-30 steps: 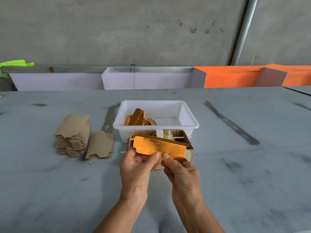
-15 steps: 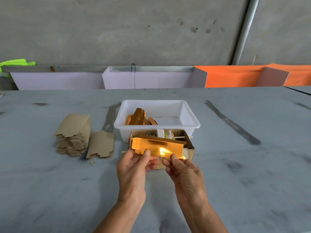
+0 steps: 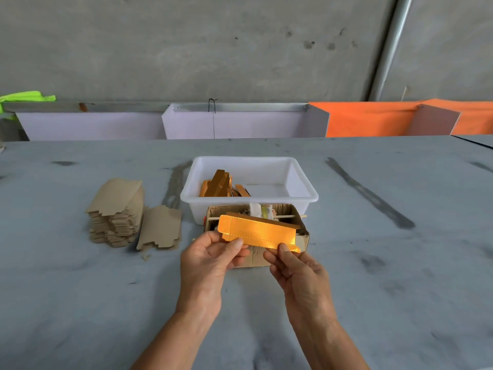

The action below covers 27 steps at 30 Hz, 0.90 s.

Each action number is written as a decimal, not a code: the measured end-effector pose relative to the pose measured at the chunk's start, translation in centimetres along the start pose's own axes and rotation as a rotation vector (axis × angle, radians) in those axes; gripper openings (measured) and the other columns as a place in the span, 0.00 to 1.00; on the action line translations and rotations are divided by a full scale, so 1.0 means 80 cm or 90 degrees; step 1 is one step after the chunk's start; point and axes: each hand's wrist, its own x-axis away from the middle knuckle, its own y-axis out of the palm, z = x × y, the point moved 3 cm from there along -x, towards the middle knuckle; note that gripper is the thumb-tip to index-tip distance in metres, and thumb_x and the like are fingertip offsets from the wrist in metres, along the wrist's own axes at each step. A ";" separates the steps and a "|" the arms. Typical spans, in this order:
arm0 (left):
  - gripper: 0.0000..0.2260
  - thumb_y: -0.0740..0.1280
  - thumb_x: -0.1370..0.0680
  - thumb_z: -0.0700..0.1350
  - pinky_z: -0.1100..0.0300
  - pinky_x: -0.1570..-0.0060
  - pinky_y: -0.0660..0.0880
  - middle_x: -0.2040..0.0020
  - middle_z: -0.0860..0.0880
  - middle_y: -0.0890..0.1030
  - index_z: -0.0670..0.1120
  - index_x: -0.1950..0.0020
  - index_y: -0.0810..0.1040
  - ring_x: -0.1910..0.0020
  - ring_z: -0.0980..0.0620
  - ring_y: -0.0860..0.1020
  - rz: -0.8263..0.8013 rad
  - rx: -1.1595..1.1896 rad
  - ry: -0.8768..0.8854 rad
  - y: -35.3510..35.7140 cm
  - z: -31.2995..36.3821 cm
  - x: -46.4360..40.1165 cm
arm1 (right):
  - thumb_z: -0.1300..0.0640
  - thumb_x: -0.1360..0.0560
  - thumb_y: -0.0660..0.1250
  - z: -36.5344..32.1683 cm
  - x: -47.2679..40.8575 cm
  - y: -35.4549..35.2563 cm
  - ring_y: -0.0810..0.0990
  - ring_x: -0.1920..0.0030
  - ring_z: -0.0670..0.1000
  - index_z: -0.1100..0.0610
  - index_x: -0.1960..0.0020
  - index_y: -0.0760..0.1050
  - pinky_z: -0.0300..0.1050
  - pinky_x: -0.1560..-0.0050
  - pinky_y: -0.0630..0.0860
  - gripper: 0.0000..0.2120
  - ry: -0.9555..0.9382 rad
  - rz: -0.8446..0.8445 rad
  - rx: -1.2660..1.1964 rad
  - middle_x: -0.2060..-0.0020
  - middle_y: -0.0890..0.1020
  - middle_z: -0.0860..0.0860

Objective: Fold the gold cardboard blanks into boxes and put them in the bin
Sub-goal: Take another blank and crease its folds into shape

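Gold blank (image 3: 257, 234) is being held flat-ish, long side running left-right, gold face toward the camera, above the near edge of an open brown carton (image 3: 298, 231) at worktop centre. Left hand (image 3: 206, 259) is pinching its lower left part, thumb on the front face, fingers curled behind. Right hand (image 3: 298, 273) is pinching the lower right corner, thumb tip on the gold face; both grips closed on the blank. The carton is sitting just near of the white bin (image 3: 249, 198), touching or nearly so; a thin wooden stick and some white material are showing inside it, contents otherwise unclear. Folded gold boxes (image 3: 220, 184) are lying in the bin's left part, leaning against each other. Left of the bin, a stack of flat blanks (image 3: 117, 212) is sitting brown side up, with a loose blank (image 3: 160, 228) lying just right of it. Grey worktop (image 3: 386, 263) is carrying all of it; white and orange panels are standing along its far edge.
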 end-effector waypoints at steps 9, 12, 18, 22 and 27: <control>0.07 0.68 0.27 0.30 0.64 0.67 0.78 0.65 0.44 0.84 0.40 0.54 0.80 0.67 0.49 0.83 0.018 -0.044 0.036 0.005 0.002 0.007 | 0.62 0.34 0.73 0.006 0.004 0.005 0.82 0.64 0.48 0.63 0.50 0.78 0.41 0.58 0.76 0.14 0.000 0.015 -0.005 0.65 0.82 0.54; 0.06 0.66 0.25 0.30 0.63 0.66 0.79 0.65 0.43 0.84 0.39 0.54 0.79 0.65 0.47 0.83 0.025 -0.026 0.025 0.005 0.001 0.007 | 0.63 0.33 0.73 0.006 0.003 0.006 0.82 0.65 0.48 0.62 0.53 0.78 0.40 0.61 0.77 0.09 0.010 0.020 -0.009 0.67 0.83 0.54; 0.09 0.60 0.21 0.31 0.63 0.66 0.79 0.67 0.42 0.83 0.39 0.57 0.77 0.63 0.45 0.84 0.043 0.003 -0.006 -0.002 -0.002 0.003 | 0.64 0.25 0.67 0.005 0.003 0.004 0.83 0.67 0.48 0.60 0.59 0.77 0.38 0.66 0.77 0.04 0.031 0.019 -0.037 0.69 0.83 0.54; 0.11 0.59 0.21 0.31 0.62 0.65 0.79 0.62 0.41 0.84 0.41 0.51 0.79 0.62 0.43 0.84 0.035 -0.014 0.003 -0.001 -0.002 0.003 | 0.64 0.23 0.63 0.004 0.003 0.002 0.84 0.67 0.48 0.59 0.59 0.75 0.41 0.62 0.75 0.07 0.035 0.024 -0.042 0.69 0.83 0.53; 0.08 0.60 0.20 0.35 0.61 0.64 0.80 0.60 0.42 0.85 0.42 0.48 0.78 0.60 0.44 0.84 0.021 -0.008 0.007 0.001 -0.002 0.005 | 0.61 0.22 0.62 0.003 0.002 0.003 0.83 0.65 0.46 0.57 0.58 0.76 0.42 0.59 0.73 0.08 0.011 0.008 -0.013 0.67 0.83 0.52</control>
